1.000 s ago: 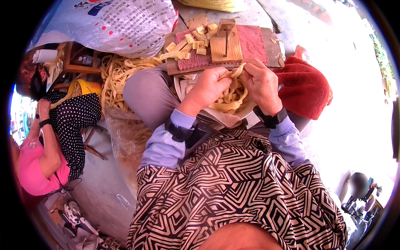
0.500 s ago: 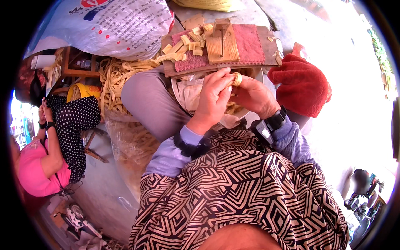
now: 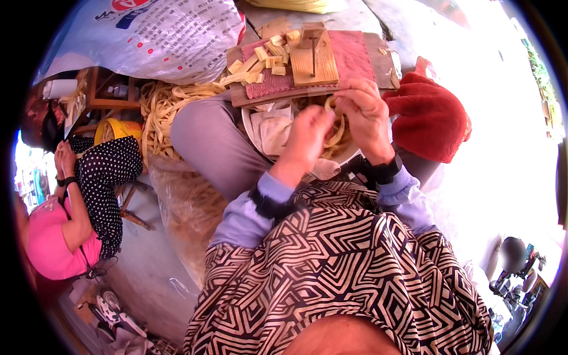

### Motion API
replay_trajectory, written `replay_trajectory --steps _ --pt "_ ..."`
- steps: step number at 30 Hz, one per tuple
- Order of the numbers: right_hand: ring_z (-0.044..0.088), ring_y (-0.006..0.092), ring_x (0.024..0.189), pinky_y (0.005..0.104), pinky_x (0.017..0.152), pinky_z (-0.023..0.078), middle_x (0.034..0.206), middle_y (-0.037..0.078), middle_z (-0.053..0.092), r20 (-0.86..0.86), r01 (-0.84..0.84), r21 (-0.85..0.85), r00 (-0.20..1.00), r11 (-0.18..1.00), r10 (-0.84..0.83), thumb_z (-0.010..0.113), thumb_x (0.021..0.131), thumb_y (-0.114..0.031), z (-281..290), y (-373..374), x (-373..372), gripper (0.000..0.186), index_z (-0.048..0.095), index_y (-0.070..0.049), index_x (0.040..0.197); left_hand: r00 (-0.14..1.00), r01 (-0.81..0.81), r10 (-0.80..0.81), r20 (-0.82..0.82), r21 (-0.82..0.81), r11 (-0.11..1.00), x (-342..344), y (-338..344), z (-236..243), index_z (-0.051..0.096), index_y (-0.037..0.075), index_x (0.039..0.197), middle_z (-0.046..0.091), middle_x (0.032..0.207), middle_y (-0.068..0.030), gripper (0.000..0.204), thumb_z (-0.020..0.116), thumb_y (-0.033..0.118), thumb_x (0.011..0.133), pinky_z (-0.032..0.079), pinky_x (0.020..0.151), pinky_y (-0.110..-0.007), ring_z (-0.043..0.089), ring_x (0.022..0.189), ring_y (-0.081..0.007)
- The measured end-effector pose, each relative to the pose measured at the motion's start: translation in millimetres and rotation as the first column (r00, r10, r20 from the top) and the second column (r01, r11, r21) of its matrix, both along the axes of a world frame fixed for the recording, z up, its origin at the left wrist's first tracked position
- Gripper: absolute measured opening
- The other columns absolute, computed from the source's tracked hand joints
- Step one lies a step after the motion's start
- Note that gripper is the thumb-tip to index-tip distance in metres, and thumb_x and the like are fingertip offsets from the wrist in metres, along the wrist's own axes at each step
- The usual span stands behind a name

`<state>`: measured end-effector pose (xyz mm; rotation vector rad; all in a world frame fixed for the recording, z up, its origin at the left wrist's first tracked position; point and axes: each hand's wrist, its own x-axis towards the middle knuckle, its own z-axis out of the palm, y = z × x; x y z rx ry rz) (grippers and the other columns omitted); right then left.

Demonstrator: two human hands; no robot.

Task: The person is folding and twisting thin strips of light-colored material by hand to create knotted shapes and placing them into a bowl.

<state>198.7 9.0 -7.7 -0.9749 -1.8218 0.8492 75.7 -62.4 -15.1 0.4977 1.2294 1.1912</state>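
Observation:
Over a white basin between my knees, both my hands are raised close together. With thumb and fingertips my right hand pinches a pale yellow strip, which curls in a loop toward the left hand. My left hand is smeared by motion just left of it, with its fingers drawn in; whether it touches the strip I cannot tell. Beyond them lies a wooden board with a pink cloth, carrying a wooden block with a thin metal bar. Short yellow pieces are heaped left of the block.
Long yellow strips pile up left of my knee, below a big printed sack. A red cloth covers my right knee. At the far left another person sits near a yellow bucket.
My hands have drawn apart: the left has moved down and nearer to me, the right up. The yellow strip, wound tightly round a fingertip before, is now a looser loop by the right fingers.

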Motion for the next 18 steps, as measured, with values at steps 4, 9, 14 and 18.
replay_trajectory --steps 4,9,14,18 --pt "0.057 0.0201 0.097 0.0302 0.084 0.048 0.104 0.009 0.063 -0.094 -0.006 -0.170 0.996 0.986 -0.010 0.068 0.077 0.002 -14.2 7.5 17.4 0.031 0.065 -0.005 0.107 0.950 0.287 -0.267 -0.162 0.122 0.950 -16.3 -34.7 -4.2 0.060 0.002 0.091 0.049 0.065 0.0026 0.027 0.048 0.025 0.099 0.032 0.047 -0.022 0.041 0.053 -0.0062" --pt "0.058 0.0235 0.104 0.0347 0.093 0.047 0.126 0.017 0.053 -0.096 -0.083 -0.316 0.994 0.945 0.055 0.072 0.078 -0.013 -0.9 23.5 36.7 0.055 0.053 -0.007 0.129 0.321 0.415 0.014 -0.947 0.154 0.896 -38.0 -21.9 22.3 0.054 0.005 0.082 0.055 0.067 -0.0106 0.013 0.056 0.016 0.089 0.044 0.055 -0.039 0.057 0.063 -0.0297" --pt "0.059 0.0332 0.102 0.0405 0.092 0.046 0.116 0.014 0.060 0.461 -0.368 0.212 0.854 0.905 0.239 0.074 0.070 -0.014 43.1 32.4 21.0 0.049 0.060 -0.006 0.116 -0.024 0.526 0.219 -0.975 0.174 0.833 -39.4 -5.5 25.6 0.054 0.010 0.077 0.058 0.072 -0.0063 0.008 0.061 0.012 0.080 0.047 0.053 -0.039 0.059 0.063 -0.0274" --pt "0.059 0.0326 0.091 0.0374 0.081 0.047 0.096 0.016 0.063 0.476 -0.555 -0.010 0.729 0.832 0.492 0.069 0.071 -0.007 47.2 31.1 8.2 0.032 0.061 -0.001 0.102 0.126 0.578 0.225 -0.966 0.255 0.775 -36.2 5.0 37.8 0.056 0.006 0.082 0.055 0.071 -0.0084 0.004 0.060 0.007 0.081 0.045 0.055 -0.040 0.060 0.067 -0.0304"
